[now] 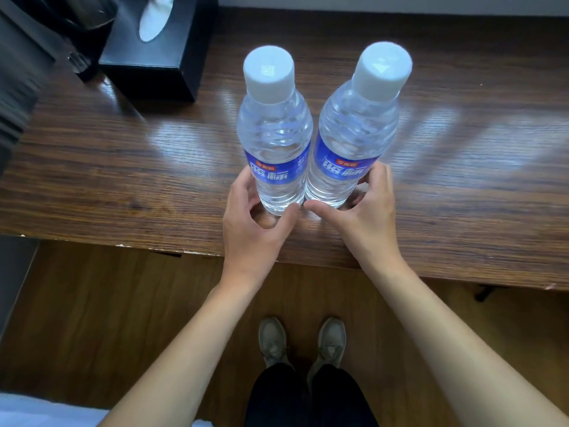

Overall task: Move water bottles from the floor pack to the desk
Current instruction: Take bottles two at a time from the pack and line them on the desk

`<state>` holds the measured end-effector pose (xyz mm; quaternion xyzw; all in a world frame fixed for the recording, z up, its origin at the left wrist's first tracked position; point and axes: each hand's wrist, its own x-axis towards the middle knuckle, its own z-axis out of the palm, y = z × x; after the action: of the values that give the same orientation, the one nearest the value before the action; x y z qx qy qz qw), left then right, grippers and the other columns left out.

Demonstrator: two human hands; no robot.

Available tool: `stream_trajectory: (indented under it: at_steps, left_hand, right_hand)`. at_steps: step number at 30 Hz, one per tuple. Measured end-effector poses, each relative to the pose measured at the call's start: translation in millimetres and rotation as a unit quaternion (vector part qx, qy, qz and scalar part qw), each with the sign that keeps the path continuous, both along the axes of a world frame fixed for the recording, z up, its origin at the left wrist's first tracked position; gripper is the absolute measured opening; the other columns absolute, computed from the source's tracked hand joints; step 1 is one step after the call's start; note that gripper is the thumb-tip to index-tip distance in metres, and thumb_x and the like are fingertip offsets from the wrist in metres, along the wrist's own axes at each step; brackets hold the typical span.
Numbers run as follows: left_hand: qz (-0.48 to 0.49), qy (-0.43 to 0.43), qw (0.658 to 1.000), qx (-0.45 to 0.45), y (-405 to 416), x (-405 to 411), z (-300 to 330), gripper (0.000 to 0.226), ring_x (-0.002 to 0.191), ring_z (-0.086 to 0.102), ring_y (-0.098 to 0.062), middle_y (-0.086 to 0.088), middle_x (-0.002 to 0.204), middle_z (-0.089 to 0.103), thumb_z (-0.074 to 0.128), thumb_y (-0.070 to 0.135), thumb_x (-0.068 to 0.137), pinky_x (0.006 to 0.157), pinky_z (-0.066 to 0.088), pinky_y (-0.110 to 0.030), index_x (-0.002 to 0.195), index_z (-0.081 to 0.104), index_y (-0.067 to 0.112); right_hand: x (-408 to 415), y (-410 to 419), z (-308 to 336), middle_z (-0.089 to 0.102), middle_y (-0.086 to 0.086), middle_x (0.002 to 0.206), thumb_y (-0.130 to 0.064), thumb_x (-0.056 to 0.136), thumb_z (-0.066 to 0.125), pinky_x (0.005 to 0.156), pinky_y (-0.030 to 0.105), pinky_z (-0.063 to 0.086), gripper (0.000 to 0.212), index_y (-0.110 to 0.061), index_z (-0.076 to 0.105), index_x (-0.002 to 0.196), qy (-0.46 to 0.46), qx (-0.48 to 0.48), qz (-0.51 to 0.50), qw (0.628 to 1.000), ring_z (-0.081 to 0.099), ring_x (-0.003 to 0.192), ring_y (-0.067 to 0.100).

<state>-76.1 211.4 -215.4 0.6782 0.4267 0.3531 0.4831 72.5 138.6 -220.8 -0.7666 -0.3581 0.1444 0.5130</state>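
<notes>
Standing upright on the desk, two bottles sit side by side, touching or nearly so at the shoulder, each with a hand cupped about its base. The left hand curls round the left bottle, fingers behind its far left side and thumb lying in front of the base; the curl looks loose, with a gap showing between palm and plastic, so I judge it a half-open cradle, not a firm hold. The right hand mirrors it on the right bottle: fingertips touch the label's right edge, and the thumb points inward toward the foot of the bottle. Whether either hand is pressing or only resting I cannot tell for sure. Each bottle stands just beyond its own palm, long axis vertical, white cap up and leaning toward the camera only through the wide lens. What matters next is that both bottles are upright and bearing on the wood, so the hands need only spread and draw back toward the body, along the desk edge side, without brushing the bases. The floor pack is not in view; only shoes and wooden floor show below. A black tissue box stands well apart, beyond and left of the left hand.
</notes>
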Motion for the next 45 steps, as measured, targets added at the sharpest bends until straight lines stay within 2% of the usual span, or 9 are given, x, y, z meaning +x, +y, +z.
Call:
stream_trajectory:
  at_steps: [2, 12, 18, 24, 32, 35, 39, 43, 45]
  left_hand:
    - [0.011, 0.002, 1.000, -0.005, -1, -1, -1, 0.064, 0.122, 0.060, -0.019, 0.000, 0.128, 0.064, 0.084, 0.022, 0.078, 0.104, 0.049, -0.042, 0.132, 0.052, 0.015]
    - [0.067, 0.012, 0.998, 0.007, -5, 6, 0, 0.065, 0.120, 0.060, -0.009, 0.004, 0.123, 0.066, 0.088, 0.022, 0.072, 0.101, 0.051, -0.029, 0.128, 0.056, 0.016]
    - [0.082, 0.021, 0.996, 0.020, -9, 9, 0, 0.065, 0.120, 0.061, -0.011, 0.004, 0.123, 0.066, 0.087, 0.025, 0.074, 0.101, 0.052, -0.034, 0.129, 0.054, 0.015]
    - [0.094, 0.022, 0.995, -0.004, -13, 9, 4, 0.086, 0.127, 0.057, -0.007, 0.004, 0.134, 0.063, 0.087, 0.034, 0.072, 0.102, 0.052, -0.035, 0.145, 0.044, 0.016]
    - [0.102, 0.006, 0.995, -0.018, -9, 18, 9, 0.058, 0.109, 0.068, -0.007, 0.011, 0.111, 0.073, 0.085, 0.037, 0.070, 0.094, 0.057, -0.033, 0.120, 0.062, 0.019]
    - [0.112, 0.015, 0.993, -0.024, 0, 24, 9, 0.058, 0.104, 0.067, 0.000, 0.015, 0.108, 0.072, 0.088, 0.028, 0.069, 0.091, 0.056, -0.024, 0.121, 0.063, 0.020]
    - [0.114, 0.017, 0.993, -0.025, 18, 34, 6, 0.060, 0.105, 0.068, -0.004, 0.010, 0.110, 0.073, 0.090, 0.027, 0.068, 0.092, 0.057, -0.032, 0.120, 0.062, 0.017]
    - [0.116, 0.026, 0.993, -0.018, 38, 49, 7, 0.061, 0.098, 0.066, 0.010, 0.024, 0.100, 0.068, 0.091, 0.025, 0.066, 0.087, 0.056, -0.018, 0.119, 0.062, 0.021]
    - [0.108, 0.016, 0.994, -0.021, 49, 57, 7, 0.063, 0.098, 0.066, 0.010, 0.026, 0.100, 0.068, 0.091, 0.023, 0.066, 0.087, 0.056, -0.020, 0.120, 0.061, 0.024]
  right_hand:
    - [-1, 1, -2, 0.049, -0.005, 0.103, -0.041, 0.059, 0.089, 0.072, 0.015, 0.043, 0.069, -0.011, 0.054, 0.111, -0.016, -0.002, -0.002, 1.000, 0.052, 0.093, 0.013]
    - [11, -1, 2, 0.056, -0.004, 0.105, -0.027, 0.067, 0.088, 0.077, 0.023, 0.050, 0.057, -0.011, 0.062, 0.115, 0.000, 0.002, 0.055, 0.998, 0.057, 0.099, 0.010]
    - [3, -2, 3, 0.055, -0.002, 0.107, -0.027, 0.070, 0.085, 0.078, 0.021, 0.050, 0.056, -0.011, 0.061, 0.118, 0.004, 0.004, 0.032, 0.999, 0.057, 0.099, 0.008]
    - [-21, 4, 4, 0.049, -0.001, 0.116, -0.032, 0.062, 0.089, 0.085, 0.013, 0.046, 0.077, -0.011, 0.050, 0.125, -0.006, -0.013, -0.076, 0.997, 0.056, 0.102, 0.008]
    - [-24, 7, 0, 0.050, -0.009, 0.096, -0.035, 0.070, 0.083, 0.079, 0.029, 0.048, 0.057, -0.003, 0.057, 0.109, -0.074, -0.032, -0.099, 0.992, 0.057, 0.090, 0.020]
    - [-19, 11, 0, 0.055, -0.003, 0.096, -0.036, 0.070, 0.083, 0.080, 0.030, 0.049, 0.058, -0.002, 0.058, 0.109, -0.081, -0.034, -0.092, 0.992, 0.058, 0.091, 0.020]
    - [-9, 25, 2, 0.048, -0.010, 0.093, -0.036, 0.070, 0.083, 0.078, 0.024, 0.045, 0.054, -0.004, 0.058, 0.105, -0.084, -0.038, -0.093, 0.991, 0.057, 0.089, 0.018]
    - [6, 46, 3, 0.052, -0.007, 0.093, -0.037, 0.070, 0.083, 0.079, 0.030, 0.049, 0.054, -0.008, 0.059, 0.109, -0.084, -0.039, -0.090, 0.992, 0.056, 0.089, 0.018]
    - [14, 57, 2, 0.056, -0.004, 0.096, -0.037, 0.070, 0.082, 0.081, 0.035, 0.051, 0.057, -0.008, 0.059, 0.112, -0.082, -0.034, -0.089, 0.992, 0.057, 0.091, 0.020]
